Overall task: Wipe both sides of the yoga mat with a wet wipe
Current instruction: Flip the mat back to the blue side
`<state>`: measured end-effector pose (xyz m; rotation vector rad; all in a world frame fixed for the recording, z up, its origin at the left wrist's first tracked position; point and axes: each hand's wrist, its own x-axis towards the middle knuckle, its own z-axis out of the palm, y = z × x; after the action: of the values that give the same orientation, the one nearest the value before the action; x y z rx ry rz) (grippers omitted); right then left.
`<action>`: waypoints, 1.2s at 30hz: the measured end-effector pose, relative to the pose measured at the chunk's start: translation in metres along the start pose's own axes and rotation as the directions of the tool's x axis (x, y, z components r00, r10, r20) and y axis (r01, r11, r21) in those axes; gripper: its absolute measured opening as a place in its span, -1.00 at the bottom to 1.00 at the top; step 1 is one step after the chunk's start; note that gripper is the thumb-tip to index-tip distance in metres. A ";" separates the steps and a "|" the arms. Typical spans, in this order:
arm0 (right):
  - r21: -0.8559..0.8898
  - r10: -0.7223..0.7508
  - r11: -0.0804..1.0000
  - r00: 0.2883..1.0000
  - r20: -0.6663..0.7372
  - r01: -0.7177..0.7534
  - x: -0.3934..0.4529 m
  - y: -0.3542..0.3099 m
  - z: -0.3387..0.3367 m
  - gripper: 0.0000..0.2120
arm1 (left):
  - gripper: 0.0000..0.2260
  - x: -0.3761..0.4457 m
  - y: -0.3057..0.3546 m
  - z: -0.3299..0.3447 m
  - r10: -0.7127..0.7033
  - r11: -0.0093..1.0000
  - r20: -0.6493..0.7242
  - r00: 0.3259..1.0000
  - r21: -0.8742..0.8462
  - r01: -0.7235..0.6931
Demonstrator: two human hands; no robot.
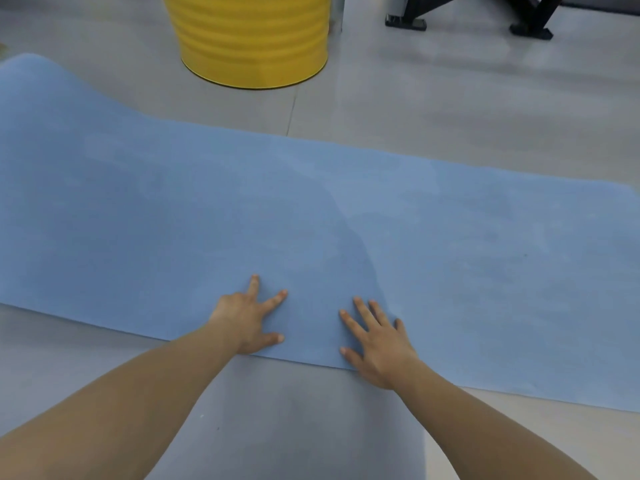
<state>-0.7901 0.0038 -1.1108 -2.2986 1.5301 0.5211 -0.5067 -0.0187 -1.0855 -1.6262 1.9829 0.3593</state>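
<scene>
A blue yoga mat lies unrolled on the grey tiled floor and runs across the view from left to right. At the far left its end rises in a soft curve above the floor. A slightly darker patch is visible on the mat surface, near the middle.

Both hands rest on the near edge of the mat, palms down. The left hand lies flat with its fingers spread wide; two fingers point forward and the thumb points to the right. It holds nothing. The right hand lies just beside it, a small gap apart, also flat with fingers straight and spread, and it holds nothing. Its heel reaches over the mat edge onto the floor.

Behind the mat stands a yellow ribbed barrel, well apart from the hands. At the top right a black metal frame stands on the floor.
</scene>
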 end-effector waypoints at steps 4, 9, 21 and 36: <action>-0.029 -0.023 0.999 1.000 0.004 0.023 -0.015 0.017 0.004 -0.34 | -0.21 -0.005 0.018 0.004 0.023 1.000 -0.004 1.000 0.013 -0.023; -0.049 -0.039 0.998 0.999 0.009 0.039 -0.035 0.035 0.004 -0.32 | -0.13 -0.014 0.049 0.004 0.037 0.998 0.005 0.999 0.055 -0.037; -0.067 -0.019 0.997 0.997 0.077 0.024 -0.101 0.063 0.020 -0.30 | -0.16 -0.060 0.120 0.022 0.074 0.996 0.057 0.996 0.045 -0.076; -0.026 -0.205 0.978 0.952 -0.229 0.205 -0.019 -0.089 -0.132 -0.53 | -0.66 -0.109 -0.021 -0.110 -0.110 0.994 -0.060 0.992 -0.033 0.108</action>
<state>-0.6983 -0.0092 -0.9798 -2.5557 1.3620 0.2067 -0.4993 0.0078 -0.9315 -1.7755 1.9323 0.3009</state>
